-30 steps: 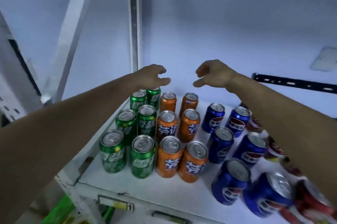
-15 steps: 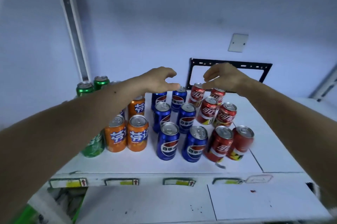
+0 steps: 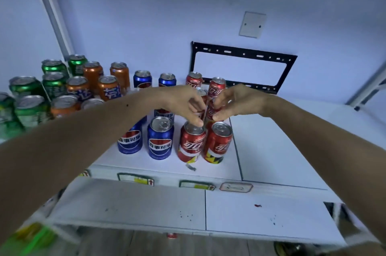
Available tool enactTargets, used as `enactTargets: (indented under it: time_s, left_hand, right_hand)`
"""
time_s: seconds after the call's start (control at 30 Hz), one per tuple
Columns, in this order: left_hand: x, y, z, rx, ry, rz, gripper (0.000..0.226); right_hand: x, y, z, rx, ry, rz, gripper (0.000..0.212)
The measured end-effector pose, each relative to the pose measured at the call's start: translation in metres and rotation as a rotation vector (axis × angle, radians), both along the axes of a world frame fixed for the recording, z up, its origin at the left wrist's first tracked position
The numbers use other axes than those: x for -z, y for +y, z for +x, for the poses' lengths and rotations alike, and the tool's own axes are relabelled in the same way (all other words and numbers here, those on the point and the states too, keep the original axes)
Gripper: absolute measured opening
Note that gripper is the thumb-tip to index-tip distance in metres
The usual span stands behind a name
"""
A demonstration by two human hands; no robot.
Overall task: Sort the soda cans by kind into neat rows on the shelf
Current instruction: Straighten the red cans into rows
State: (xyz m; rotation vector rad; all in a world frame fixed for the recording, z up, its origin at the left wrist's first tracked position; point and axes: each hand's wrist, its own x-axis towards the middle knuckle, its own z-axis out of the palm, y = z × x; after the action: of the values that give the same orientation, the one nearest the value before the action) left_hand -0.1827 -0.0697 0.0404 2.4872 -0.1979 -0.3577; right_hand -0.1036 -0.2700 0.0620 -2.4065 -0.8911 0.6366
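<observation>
We see the red cans (image 3: 217, 141) standing upright in two rows at the right end of the white shelf (image 3: 271, 141), running from its front edge back toward the wall. Both hands hover over the middle pair of these red cans. The left hand (image 3: 183, 101) reaches in from the left with fingers curled downward, its fingertips touching the lid of the front left red can (image 3: 191, 143); whether it actually grips the middle can under it we cannot tell. The right hand (image 3: 238, 102) has its fingers curled around the side of the middle right red can (image 3: 211, 112), thumb toward the left hand. The two hands nearly meet, with only a thin gap between them.

Just left of the red cans stand the blue cans (image 3: 160, 139), also in two rows, partly hidden by the left forearm. Left of those are the orange cans (image 3: 108, 88), and furthest from the red cans, at the shelf's left end, the green cans (image 3: 54, 82).

Behind the red cans a black metal bracket (image 3: 244, 55) is fixed to the wall, with a white cover plate (image 3: 252, 24) above it. Below the red cans, the shelf's front edge carries small price labels (image 3: 135, 178), and a lower white shelf (image 3: 188, 207) juts out beneath.
</observation>
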Motion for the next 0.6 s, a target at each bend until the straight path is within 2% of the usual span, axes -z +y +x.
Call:
enactTargets:
  time_s: [0.07, 0.13, 0.23, 0.4, 0.6]
  left_hand:
    - [0.006, -0.009, -0.003, 0.004, 0.030, 0.058, 0.075]
    - [0.014, -0.018, -0.008, 0.015, 0.017, 0.177, 0.082]
    - [0.026, -0.026, -0.015, 0.057, -0.080, 0.309, 0.076]
    - [0.033, -0.032, -0.020, 0.036, -0.211, 0.352, 0.069]
    - [0.027, -0.033, -0.023, 0.014, -0.155, 0.286, 0.066]
  right_hand:
    - [0.011, -0.004, -0.005, -0.088, 0.021, -0.107, 0.061]
    - [0.021, -0.007, -0.009, -0.154, -0.049, -0.228, 0.072]
    - [0.034, -0.008, -0.015, -0.190, -0.163, -0.282, 0.073]
    - [0.039, -0.009, -0.022, -0.173, -0.237, -0.219, 0.067]
    - [0.033, -0.016, -0.026, -0.178, -0.228, -0.241, 0.065]
